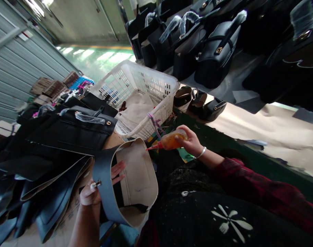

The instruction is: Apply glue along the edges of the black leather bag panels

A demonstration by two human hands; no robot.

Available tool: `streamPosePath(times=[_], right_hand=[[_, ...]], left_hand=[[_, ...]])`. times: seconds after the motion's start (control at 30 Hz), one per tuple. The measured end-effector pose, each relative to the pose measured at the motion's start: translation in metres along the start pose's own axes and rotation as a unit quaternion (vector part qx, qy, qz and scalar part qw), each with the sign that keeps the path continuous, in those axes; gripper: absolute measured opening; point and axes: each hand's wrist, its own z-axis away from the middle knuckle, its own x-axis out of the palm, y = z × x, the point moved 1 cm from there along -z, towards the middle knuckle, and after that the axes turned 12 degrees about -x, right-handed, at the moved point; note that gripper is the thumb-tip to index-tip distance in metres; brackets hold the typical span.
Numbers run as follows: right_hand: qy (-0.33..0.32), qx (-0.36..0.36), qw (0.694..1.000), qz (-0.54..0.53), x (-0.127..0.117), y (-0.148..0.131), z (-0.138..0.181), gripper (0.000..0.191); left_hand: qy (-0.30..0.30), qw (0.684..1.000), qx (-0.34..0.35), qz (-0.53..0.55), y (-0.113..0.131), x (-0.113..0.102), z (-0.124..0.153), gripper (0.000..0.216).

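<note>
My left hand grips the rim of an unfinished handbag shell, thumb on the dark blue outer side by a metal stud and fingers inside against the cream lining. My right hand is closed round a small squeeze bottle of orange glue. Its red nozzle points left at the bag's upper rim and sits just off the edge. The bag lies open on its side in front of me.
A white plastic basket with cream pieces stands behind the bag. Stacked dark bag panels and a finished black bag lie at the left. Rows of black handbags line the shelf at the top right. Small dark parts rest beside the basket.
</note>
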Motion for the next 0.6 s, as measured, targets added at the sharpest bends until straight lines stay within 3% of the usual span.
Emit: streamPosePath(times=[0.13,0.3,0.43,0.6], right_hand=[[0.007,0.045,0.998,-0.039,0.004,0.012,0.001,0.051],[-0.004,0.095,0.994,-0.054,-0.001,0.020,0.018,0.051],[-0.024,0.112,0.992,-0.053,-0.005,0.021,0.035,0.052],[-0.041,0.105,0.992,-0.054,-0.009,0.019,0.051,0.052]], left_hand=[[-0.012,1.000,-0.005,0.005,0.001,-0.003,-0.001,0.039],[0.016,0.999,0.026,0.016,-0.007,-0.005,0.000,0.040],[-0.058,0.998,-0.013,-0.001,-0.008,-0.014,-0.002,0.046],[-0.107,0.994,-0.002,-0.015,-0.007,-0.020,-0.005,0.030]])
